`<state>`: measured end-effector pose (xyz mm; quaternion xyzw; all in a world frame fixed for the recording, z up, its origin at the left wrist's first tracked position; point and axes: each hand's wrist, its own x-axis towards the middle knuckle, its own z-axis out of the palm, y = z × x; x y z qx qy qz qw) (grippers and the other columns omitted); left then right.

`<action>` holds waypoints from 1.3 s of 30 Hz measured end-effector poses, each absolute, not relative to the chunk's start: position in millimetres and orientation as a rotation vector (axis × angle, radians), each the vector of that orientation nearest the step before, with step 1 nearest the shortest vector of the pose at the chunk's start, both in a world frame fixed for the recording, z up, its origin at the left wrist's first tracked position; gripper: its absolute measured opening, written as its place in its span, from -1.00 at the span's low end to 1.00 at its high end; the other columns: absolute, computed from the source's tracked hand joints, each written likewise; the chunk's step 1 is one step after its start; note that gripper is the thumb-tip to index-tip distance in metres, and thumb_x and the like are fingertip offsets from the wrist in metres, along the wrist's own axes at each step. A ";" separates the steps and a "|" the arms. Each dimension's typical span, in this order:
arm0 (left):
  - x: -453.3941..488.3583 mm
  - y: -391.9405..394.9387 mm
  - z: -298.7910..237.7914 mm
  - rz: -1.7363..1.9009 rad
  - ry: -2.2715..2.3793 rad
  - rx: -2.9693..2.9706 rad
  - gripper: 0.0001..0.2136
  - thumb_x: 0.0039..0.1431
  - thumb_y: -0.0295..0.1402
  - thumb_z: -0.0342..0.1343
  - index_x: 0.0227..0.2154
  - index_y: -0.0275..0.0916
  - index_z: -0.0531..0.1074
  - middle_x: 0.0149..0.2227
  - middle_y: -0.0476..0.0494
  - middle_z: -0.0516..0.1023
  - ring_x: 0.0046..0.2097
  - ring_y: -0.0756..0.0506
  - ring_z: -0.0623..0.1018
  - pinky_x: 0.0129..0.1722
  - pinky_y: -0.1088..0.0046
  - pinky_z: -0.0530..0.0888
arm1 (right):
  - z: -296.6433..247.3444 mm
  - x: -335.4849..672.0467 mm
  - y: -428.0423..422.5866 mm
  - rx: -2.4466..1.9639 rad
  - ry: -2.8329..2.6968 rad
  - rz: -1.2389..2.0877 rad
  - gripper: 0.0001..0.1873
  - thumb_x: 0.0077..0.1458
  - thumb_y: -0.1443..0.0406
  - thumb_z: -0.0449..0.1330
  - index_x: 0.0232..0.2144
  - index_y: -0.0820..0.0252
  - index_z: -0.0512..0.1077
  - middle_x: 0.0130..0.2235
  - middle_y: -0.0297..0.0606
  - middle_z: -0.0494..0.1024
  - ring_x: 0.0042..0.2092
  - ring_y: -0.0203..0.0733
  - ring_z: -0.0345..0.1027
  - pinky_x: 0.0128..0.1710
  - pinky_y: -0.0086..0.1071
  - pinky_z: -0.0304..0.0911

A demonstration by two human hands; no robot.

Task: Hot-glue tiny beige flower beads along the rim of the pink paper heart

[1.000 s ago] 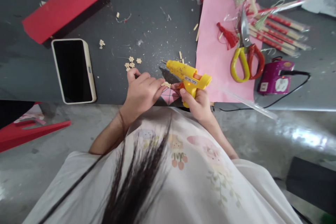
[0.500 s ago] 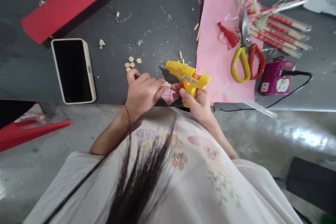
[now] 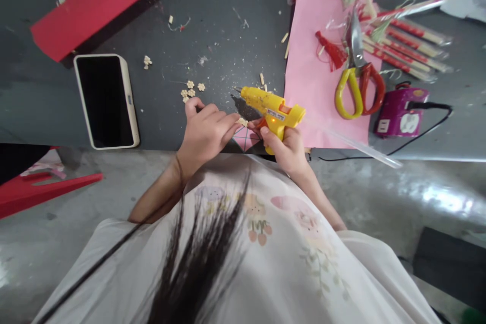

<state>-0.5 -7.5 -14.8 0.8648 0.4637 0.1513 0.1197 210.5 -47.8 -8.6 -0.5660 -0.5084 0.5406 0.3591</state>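
My right hand [image 3: 287, 148] is wrapped round the grip of a yellow hot glue gun [image 3: 271, 108] with its nozzle pointing left over the dark table [image 3: 212, 35]. My left hand [image 3: 205, 131] is closed, its fingertips pinching a small cream flower-shaped piece [image 3: 242, 122] at the table's near edge. That piece sits on a small pink paper shape with crossed lines [image 3: 246, 137], between both hands. Several more little cream flowers [image 3: 191, 89] lie just beyond my left hand.
A phone [image 3: 106, 101] lies at the left, with red paper [image 3: 91, 7] behind it. Pink paper [image 3: 322, 71] carries scissors with yellow and red handles [image 3: 357, 81]. A purple socket block [image 3: 398, 111] with a black cable and several wrapped chopsticks [image 3: 402, 40] sit at the right.
Nothing has visibly changed apart from a slight shift of the view; both hands stay where they were.
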 end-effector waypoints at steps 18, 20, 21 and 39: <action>-6.0 9.0 -14.7 0.344 1.189 2.515 -0.60 0.48 -0.04 -0.19 -0.20 -0.10 0.51 -0.44 0.11 0.55 -0.24 -0.05 0.47 0.14 0.16 0.15 | -9.0 210.6 -48.0 -1.501 -1.321 1.389 -0.70 0.24 -0.01 0.17 -0.14 -0.04 0.57 -0.07 -0.28 0.66 -0.01 -0.04 0.53 0.07 -0.07 0.44; -5.8 9.4 -15.0 0.371 1.183 2.498 -0.59 0.47 -0.03 -0.20 -0.22 -0.10 0.51 -0.46 0.10 0.55 -0.25 -0.06 0.47 0.14 0.17 0.16 | -8.0 209.9 -48.0 -1.514 -1.318 1.392 -0.69 0.23 -0.02 0.18 -0.15 -0.04 0.57 -0.07 -0.28 0.66 -0.02 -0.03 0.53 0.05 -0.07 0.46; -5.6 9.3 -14.9 0.375 1.178 2.501 -0.59 0.48 -0.04 -0.19 -0.22 -0.09 0.51 -0.46 0.10 0.55 -0.25 -0.06 0.47 0.13 0.16 0.16 | -7.7 209.5 -47.9 -1.517 -1.314 1.392 -0.69 0.23 -0.02 0.18 -0.15 -0.05 0.57 -0.07 -0.28 0.66 -0.02 -0.03 0.53 0.05 -0.07 0.46; -4.8 11.0 -13.1 0.438 1.061 2.646 -0.68 0.48 -0.14 -0.14 -0.19 -0.13 0.48 -0.42 -0.01 0.59 -0.29 -0.10 0.46 -0.03 0.11 0.17 | -8.2 207.1 -45.4 -1.477 -1.144 1.419 -0.66 0.16 -0.07 0.24 -0.29 0.02 0.55 -0.34 -0.29 0.61 -0.21 -0.11 0.55 -0.33 -0.29 0.47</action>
